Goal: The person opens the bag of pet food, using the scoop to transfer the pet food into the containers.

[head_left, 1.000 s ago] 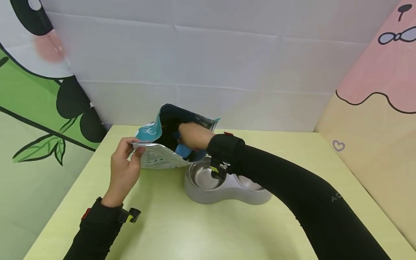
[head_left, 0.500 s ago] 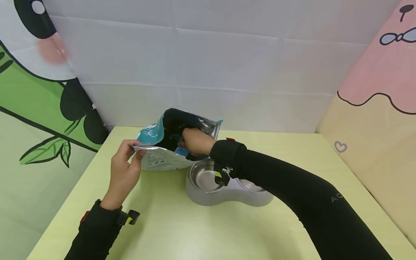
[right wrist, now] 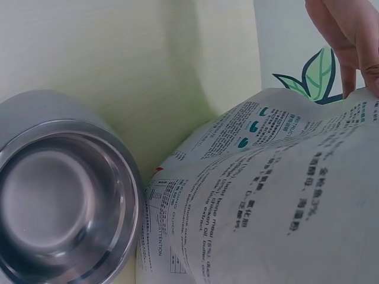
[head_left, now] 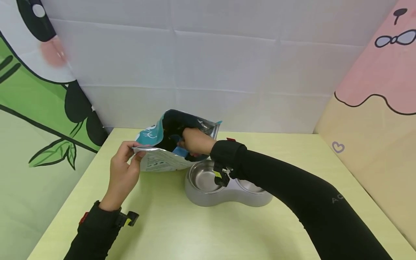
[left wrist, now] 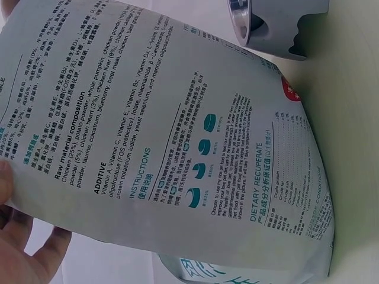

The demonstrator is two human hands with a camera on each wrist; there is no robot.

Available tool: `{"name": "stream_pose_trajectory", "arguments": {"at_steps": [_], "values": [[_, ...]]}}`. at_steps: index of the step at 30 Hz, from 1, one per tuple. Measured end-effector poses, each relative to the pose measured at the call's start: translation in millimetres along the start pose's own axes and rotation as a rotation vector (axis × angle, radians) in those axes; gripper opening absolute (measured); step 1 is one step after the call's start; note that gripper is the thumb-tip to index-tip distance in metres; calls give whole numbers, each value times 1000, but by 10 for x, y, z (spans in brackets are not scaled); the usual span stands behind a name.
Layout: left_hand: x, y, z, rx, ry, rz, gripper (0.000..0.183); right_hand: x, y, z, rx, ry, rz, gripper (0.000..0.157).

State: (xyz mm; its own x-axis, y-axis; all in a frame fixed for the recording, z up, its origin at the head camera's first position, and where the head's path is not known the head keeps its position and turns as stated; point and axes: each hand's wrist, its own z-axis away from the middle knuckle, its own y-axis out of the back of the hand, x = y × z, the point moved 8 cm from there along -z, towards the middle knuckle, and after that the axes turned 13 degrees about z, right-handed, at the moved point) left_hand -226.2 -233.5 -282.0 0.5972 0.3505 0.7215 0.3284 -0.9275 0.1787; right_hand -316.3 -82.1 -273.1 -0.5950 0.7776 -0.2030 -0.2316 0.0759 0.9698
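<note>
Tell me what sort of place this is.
Possibly a staged pet-feeding corner, judging by the cartoon-printed side panels, the twin-bowl feeder and the open pet-food bag.

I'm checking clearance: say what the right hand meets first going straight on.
Probably the dark inner wall of the teal-and-white printed pouch, beyond the blue object the right hand grips; depth inside is unclear.

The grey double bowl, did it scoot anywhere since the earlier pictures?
No, the grey double bowl hasn't scooted any way: it sits just as far from the back edge of the table.
</note>
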Motion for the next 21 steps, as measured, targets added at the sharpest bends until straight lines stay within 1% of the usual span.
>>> {"name": "stream_pose_trajectory", "arguments": {"at_steps": [6,11,18,21], "values": [[20,8,-6,-1,2,-4,18,-20,37,31,6,12,-9,35],[42,9,-14,-4,1,-15,18,-34,82,66,20,3,-37,39],[31,4,4,-5,26,-15,18,-44,126,118,39,7,-67,41],[29,-4,-1,-7,18,-17,18,-46,153,143,47,12,-84,43]]}}
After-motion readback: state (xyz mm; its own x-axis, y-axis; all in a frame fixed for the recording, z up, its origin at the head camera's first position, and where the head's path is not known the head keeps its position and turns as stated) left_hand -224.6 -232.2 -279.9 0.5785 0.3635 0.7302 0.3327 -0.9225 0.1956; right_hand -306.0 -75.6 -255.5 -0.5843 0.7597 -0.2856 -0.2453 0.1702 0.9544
